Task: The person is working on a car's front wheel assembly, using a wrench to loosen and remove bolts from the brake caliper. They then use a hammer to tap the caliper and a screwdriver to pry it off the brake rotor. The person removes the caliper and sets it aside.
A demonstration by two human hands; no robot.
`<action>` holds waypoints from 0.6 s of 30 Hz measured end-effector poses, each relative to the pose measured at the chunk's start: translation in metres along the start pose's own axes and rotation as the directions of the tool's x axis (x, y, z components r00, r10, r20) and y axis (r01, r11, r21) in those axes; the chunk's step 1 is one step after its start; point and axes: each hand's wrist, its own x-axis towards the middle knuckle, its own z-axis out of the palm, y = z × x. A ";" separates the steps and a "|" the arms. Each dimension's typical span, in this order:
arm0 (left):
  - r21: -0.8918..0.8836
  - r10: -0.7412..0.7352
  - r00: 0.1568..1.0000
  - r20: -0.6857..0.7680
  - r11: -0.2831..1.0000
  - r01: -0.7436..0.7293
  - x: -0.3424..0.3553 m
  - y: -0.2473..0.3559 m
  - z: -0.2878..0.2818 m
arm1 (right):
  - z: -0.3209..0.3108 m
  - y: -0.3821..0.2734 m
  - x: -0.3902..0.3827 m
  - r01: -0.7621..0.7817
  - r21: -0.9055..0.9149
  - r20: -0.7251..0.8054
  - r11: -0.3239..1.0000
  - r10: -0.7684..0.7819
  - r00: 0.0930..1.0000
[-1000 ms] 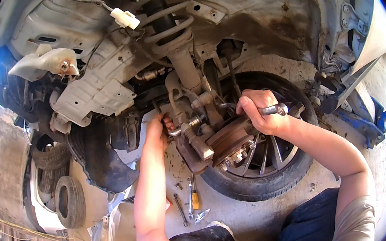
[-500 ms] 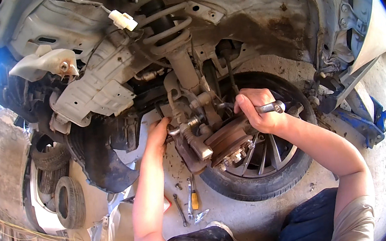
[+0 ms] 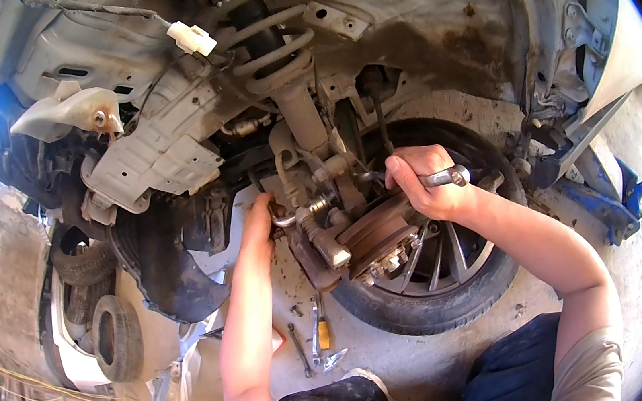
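At five o'clock, lowest and nearest, is the dark cloth of your trousers. Toward three o'clock, your right hand wraps its fingers around a smooth, shiny metal wrench, its rounded end jutting past your palm. Toward nine, your left hand bends beside a curved bright metal piece; its fingertips are hidden, so I cannot tell whether they grip it. Between your hands, toward five, sits the rusty, round brake disc, its edge close below your right knuckles. Between your forearms, room opens down to gritty concrete floor. Beneath, at four, lies a spoked wheel. Dark, ragged-edged liner borders your left forearm toward nine; a thick grey coil spring stands toward twelve. Farther off, at eight, leans a worn rubber tyre.
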 end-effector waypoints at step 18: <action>-0.329 -0.238 0.970 0.044 0.913 0.239 0.023 -0.025 0.005 | -0.004 -0.002 0.006 -0.119 -0.001 0.030 0.993 0.119 0.992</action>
